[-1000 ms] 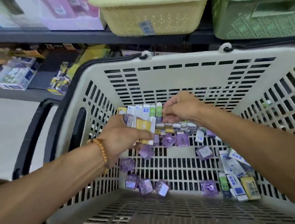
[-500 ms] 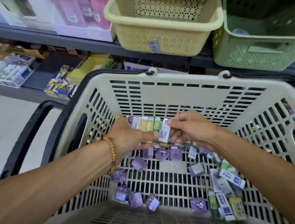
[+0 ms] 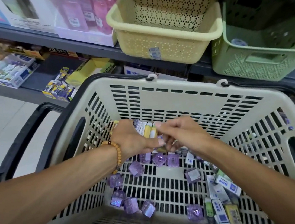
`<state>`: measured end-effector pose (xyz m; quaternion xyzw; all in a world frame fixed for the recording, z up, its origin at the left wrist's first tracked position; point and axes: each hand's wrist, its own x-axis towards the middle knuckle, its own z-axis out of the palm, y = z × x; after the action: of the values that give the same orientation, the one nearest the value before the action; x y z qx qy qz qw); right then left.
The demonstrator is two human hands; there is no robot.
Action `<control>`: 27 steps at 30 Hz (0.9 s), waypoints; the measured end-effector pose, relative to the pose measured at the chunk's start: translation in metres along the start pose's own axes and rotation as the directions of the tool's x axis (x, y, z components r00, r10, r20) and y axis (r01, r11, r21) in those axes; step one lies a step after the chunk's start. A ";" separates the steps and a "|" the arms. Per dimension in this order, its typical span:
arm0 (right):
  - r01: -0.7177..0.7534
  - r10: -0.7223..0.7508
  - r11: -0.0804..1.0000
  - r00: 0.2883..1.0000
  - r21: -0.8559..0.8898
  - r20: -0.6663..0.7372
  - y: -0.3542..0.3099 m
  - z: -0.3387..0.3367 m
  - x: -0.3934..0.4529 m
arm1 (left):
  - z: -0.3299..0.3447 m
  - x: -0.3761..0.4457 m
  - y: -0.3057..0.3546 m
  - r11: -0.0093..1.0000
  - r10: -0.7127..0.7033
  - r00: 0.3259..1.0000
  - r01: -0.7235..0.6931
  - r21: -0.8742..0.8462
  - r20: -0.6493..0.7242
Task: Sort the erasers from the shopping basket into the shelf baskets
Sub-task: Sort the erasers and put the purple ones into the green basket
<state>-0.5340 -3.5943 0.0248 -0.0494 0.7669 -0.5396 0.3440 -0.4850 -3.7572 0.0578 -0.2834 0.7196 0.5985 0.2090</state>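
Observation:
Inside the beige shopping basket [image 3: 169, 98], my left hand [image 3: 130, 141] holds a row of long sleeved erasers [image 3: 148, 130], white, yellow and green. My right hand [image 3: 179, 136] meets it from the right, fingers curled and pinching at the end of that row. Purple cube erasers [image 3: 159, 159] lie scattered on the basket floor, with more long erasers [image 3: 224, 193] piled at the lower right. On the shelf above stand a yellow basket [image 3: 167, 36] and a green basket [image 3: 265, 56].
The shopping basket's black handle [image 3: 26, 140] hangs down on the left. Pink bottles [image 3: 84, 12] and boxes fill the shelf to the left of the yellow basket. Lower shelves hold small boxed goods [image 3: 9, 72]. Pale floor shows at the far left.
The view has tilted up, bringing the shelf baskets further into sight. Both hands have stayed together in the basket, and the right hand has pushed an eraser against the row in the left.

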 end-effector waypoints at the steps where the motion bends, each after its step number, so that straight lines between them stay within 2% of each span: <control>1: 0.014 -0.012 1.000 0.998 -0.021 0.055 -0.002 0.003 -0.002 | 0.001 0.000 -0.001 1.000 0.016 1.000 -0.017 0.019 0.008; 3: 0.017 -0.015 0.999 0.997 -0.028 0.072 -0.003 0.002 -0.002 | 0.002 0.001 -0.002 0.999 0.049 0.997 -0.049 0.006 0.052; 5: -0.023 0.023 1.000 0.999 0.004 0.033 -0.001 -0.005 -0.002 | 0.002 0.002 -0.004 0.995 0.046 0.997 -0.040 -0.093 0.064; 8: -0.111 0.112 0.994 0.988 0.021 -0.103 0.006 -0.026 0.001 | 0.001 0.006 -0.006 0.970 -0.031 0.999 0.041 -0.242 0.045; 11: -0.195 0.179 0.978 0.965 -0.068 -0.190 0.016 -0.035 0.007 | 0.000 0.006 -0.005 0.934 -0.100 0.991 0.125 -0.336 0.089; 13: -0.215 0.190 0.971 0.961 -0.108 -0.203 0.019 -0.031 0.011 | 0.002 0.004 -0.002 0.931 -0.111 0.984 0.153 -0.333 0.142; 16: -0.224 0.201 0.972 0.950 -0.075 -0.237 0.020 -0.024 0.014 | 0.004 0.005 -0.005 0.949 -0.097 0.980 0.143 -0.281 0.173; 19: -0.156 0.115 0.980 0.950 -0.123 -0.290 0.017 -0.024 0.008 | 0.007 0.005 -0.009 0.975 -0.052 0.979 0.093 -0.203 0.197; 20: -0.108 0.066 0.984 0.959 -0.143 -0.274 0.013 -0.025 0.004 | 0.007 0.005 -0.009 0.980 -0.038 0.981 0.073 -0.183 0.189; 23: -0.001 -0.008 0.994 0.997 -0.108 -0.081 -0.001 -0.016 -0.005 | 0.008 0.006 -0.007 0.990 -0.006 0.987 0.028 -0.135 0.160; 25: 0.013 -0.013 0.996 1.000 -0.090 0.006 -0.003 -0.009 -0.006 | 0.010 0.006 -0.006 0.994 0.010 0.983 0.010 -0.110 0.183; 27: 0.005 -0.002 0.997 1.000 -0.079 0.028 -0.002 -0.010 -0.005 | 0.011 0.006 -0.006 0.993 0.008 0.980 0.016 -0.116 0.198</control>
<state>-0.5368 -3.5852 0.0309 -0.0716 0.7826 -0.5089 0.3513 -0.4862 -3.7482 0.0471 -0.2355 0.6581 0.6647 0.2639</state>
